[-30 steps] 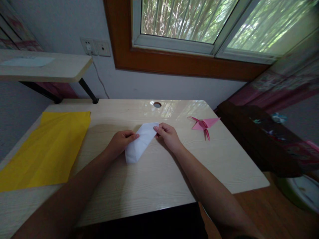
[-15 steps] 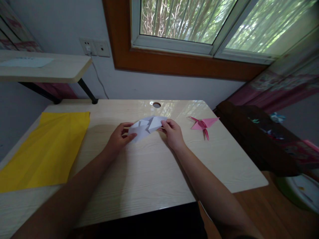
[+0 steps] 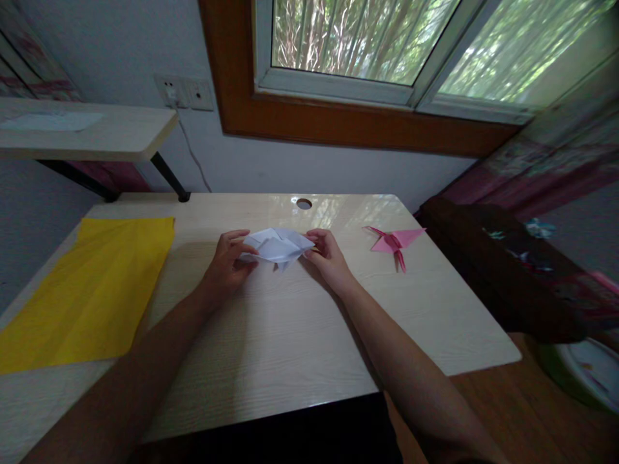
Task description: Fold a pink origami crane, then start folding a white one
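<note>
Head view, largest item first: the pale wood-grain worktop (image 3: pixel 290 335) fills the lower centre of the picture, set against a white wall beneath a window (image 3: pixel 367 45) with a brown frame. A yellow sheet of paper (image 3: pixel 91 290) lies flat on the left part of the worktop, well apart from both hands. A round cable hole (image 3: pixel 304 203) sits near the rear edge of the worktop. The left hand (image 3: pixel 226 264) and the right hand (image 3: pixel 329 258) meet at the middle of the worktop, one on each side of a white folded paper (image 3: pixel 278 246). The white folded paper is partly opened into a creased, pointed shape and is held just above the worktop surface. The fingers (image 3: pixel 242 240) of the left hand are closed on its left edge; the fingers of the right hand pinch its right tip. A pink paper crane (image 3: pixel 394 242) rests on the worktop to the right of the right hand, near but not touching it.
</note>
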Action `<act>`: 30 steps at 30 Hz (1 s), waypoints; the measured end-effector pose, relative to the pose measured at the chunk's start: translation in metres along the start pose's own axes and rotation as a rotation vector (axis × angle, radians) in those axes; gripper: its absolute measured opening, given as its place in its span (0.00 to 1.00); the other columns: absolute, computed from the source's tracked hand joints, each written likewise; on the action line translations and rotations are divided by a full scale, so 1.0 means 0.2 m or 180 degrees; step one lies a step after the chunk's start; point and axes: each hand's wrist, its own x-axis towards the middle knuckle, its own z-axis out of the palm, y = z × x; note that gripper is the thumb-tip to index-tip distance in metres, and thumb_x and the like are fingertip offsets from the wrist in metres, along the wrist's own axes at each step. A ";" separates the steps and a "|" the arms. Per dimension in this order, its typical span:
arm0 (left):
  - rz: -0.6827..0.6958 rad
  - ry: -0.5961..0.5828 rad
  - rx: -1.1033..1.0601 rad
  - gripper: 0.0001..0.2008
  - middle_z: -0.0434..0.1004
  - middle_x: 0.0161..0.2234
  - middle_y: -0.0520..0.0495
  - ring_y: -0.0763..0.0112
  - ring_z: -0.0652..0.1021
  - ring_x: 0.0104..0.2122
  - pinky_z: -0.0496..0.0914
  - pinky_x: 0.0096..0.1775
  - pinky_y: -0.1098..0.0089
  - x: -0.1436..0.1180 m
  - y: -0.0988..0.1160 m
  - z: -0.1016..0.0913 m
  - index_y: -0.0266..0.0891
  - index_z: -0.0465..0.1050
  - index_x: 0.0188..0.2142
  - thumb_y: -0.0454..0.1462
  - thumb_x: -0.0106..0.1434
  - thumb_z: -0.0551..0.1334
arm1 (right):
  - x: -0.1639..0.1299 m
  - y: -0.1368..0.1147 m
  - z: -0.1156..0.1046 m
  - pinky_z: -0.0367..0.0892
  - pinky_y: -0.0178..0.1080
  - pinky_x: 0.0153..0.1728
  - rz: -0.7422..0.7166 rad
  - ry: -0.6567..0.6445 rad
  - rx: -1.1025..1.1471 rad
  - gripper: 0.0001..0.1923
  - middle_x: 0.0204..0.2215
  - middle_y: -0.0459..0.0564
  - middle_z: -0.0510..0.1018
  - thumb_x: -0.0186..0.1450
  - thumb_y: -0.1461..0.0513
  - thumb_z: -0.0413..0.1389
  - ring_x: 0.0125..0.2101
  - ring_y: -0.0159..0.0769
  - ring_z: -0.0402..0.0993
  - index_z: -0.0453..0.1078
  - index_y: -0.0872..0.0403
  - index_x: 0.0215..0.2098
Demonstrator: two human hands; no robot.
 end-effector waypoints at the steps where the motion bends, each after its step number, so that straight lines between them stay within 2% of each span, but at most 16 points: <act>1: 0.0014 -0.0006 0.0006 0.06 0.61 0.60 0.42 0.58 0.70 0.57 0.77 0.47 0.60 0.00 0.00 0.00 0.43 0.75 0.41 0.36 0.64 0.66 | 0.00 0.00 0.00 0.69 0.47 0.53 -0.0112 -0.0022 -0.0071 0.23 0.49 0.49 0.77 0.58 0.62 0.63 0.50 0.41 0.73 0.65 0.46 0.50; 3: 0.0059 -0.0021 -0.0003 0.04 0.60 0.61 0.42 0.57 0.70 0.58 0.75 0.54 0.54 0.00 -0.01 0.00 0.43 0.75 0.39 0.36 0.63 0.66 | -0.01 -0.01 -0.01 0.69 0.48 0.54 -0.0312 -0.0067 -0.0250 0.23 0.51 0.49 0.76 0.60 0.63 0.61 0.52 0.41 0.73 0.64 0.44 0.53; 6: 0.0200 -0.0112 -0.0010 0.04 0.58 0.62 0.43 0.55 0.69 0.61 0.66 0.62 0.48 0.00 -0.02 0.00 0.43 0.75 0.37 0.36 0.62 0.67 | -0.01 -0.04 -0.03 0.68 0.49 0.56 -0.0630 -0.0075 -0.0677 0.16 0.53 0.50 0.73 0.65 0.62 0.56 0.54 0.41 0.71 0.68 0.44 0.52; 9: 0.0294 -0.0310 -0.0027 0.03 0.56 0.64 0.44 0.52 0.64 0.64 0.62 0.65 0.47 0.00 -0.01 0.00 0.42 0.77 0.35 0.33 0.62 0.65 | -0.01 -0.07 -0.04 0.66 0.50 0.58 -0.0980 -0.0137 -0.1243 0.10 0.53 0.51 0.73 0.68 0.60 0.56 0.56 0.43 0.70 0.74 0.46 0.46; 12: 0.0293 -0.0504 -0.0007 0.09 0.55 0.65 0.44 0.52 0.62 0.66 0.60 0.66 0.48 0.00 0.00 -0.01 0.42 0.78 0.34 0.28 0.60 0.61 | 0.00 -0.06 -0.05 0.67 0.49 0.56 -0.1075 -0.0235 -0.1672 0.08 0.52 0.53 0.73 0.68 0.60 0.57 0.54 0.43 0.71 0.77 0.47 0.43; 15: 0.0220 -0.0645 0.0062 0.10 0.57 0.65 0.43 0.52 0.62 0.66 0.60 0.66 0.49 0.01 0.02 -0.02 0.41 0.78 0.36 0.29 0.60 0.60 | 0.01 -0.04 -0.05 0.70 0.45 0.50 -0.1008 -0.0387 -0.1837 0.09 0.46 0.53 0.77 0.68 0.61 0.57 0.48 0.41 0.74 0.78 0.49 0.44; 18: 0.0129 -0.0802 0.0112 0.07 0.59 0.64 0.43 0.51 0.63 0.65 0.60 0.65 0.50 0.01 0.02 -0.03 0.42 0.79 0.37 0.35 0.64 0.61 | 0.01 -0.03 -0.06 0.70 0.43 0.45 -0.0921 -0.0432 -0.1968 0.10 0.41 0.51 0.79 0.68 0.61 0.58 0.42 0.39 0.76 0.78 0.50 0.46; 22: 0.0007 -0.0876 -0.0029 0.16 0.64 0.61 0.42 0.53 0.67 0.61 0.63 0.63 0.53 0.01 0.01 -0.04 0.42 0.81 0.39 0.44 0.70 0.56 | 0.01 -0.04 -0.07 0.69 0.41 0.42 -0.0815 -0.0358 -0.2056 0.09 0.38 0.52 0.81 0.69 0.58 0.57 0.39 0.39 0.76 0.79 0.52 0.41; 25: -0.0080 -0.0826 -0.0103 0.19 0.68 0.57 0.43 0.56 0.71 0.57 0.65 0.61 0.55 0.02 0.01 -0.03 0.43 0.81 0.39 0.46 0.72 0.52 | 0.01 -0.05 -0.07 0.69 0.41 0.41 -0.0787 -0.0385 -0.2064 0.12 0.37 0.52 0.81 0.71 0.56 0.55 0.38 0.39 0.77 0.79 0.52 0.39; 30: -0.0223 -0.0791 0.0051 0.14 0.68 0.55 0.41 0.57 0.72 0.56 0.73 0.53 0.60 0.02 0.02 -0.02 0.42 0.80 0.42 0.45 0.68 0.58 | 0.01 -0.06 -0.05 0.69 0.40 0.42 -0.0808 -0.0550 -0.2046 0.15 0.36 0.51 0.81 0.72 0.54 0.53 0.37 0.38 0.76 0.79 0.52 0.39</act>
